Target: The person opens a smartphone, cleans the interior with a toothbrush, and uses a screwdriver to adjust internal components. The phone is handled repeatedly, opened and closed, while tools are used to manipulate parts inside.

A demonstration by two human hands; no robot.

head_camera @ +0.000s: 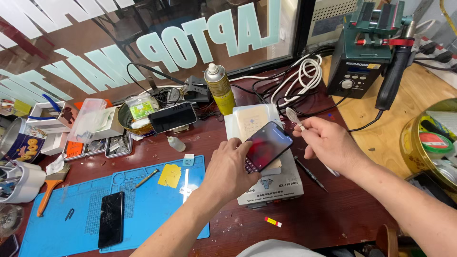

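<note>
Two hands work over a white heating-plate box [281, 183]. Left hand [228, 169] presses down on a smartphone [266, 145] lying tilted on the plate, pinning it steady. Right hand [328, 143] is closed around a thin flat tool [293, 116], probably a pry pick, poised just beside the phone's upper edge.
</note>
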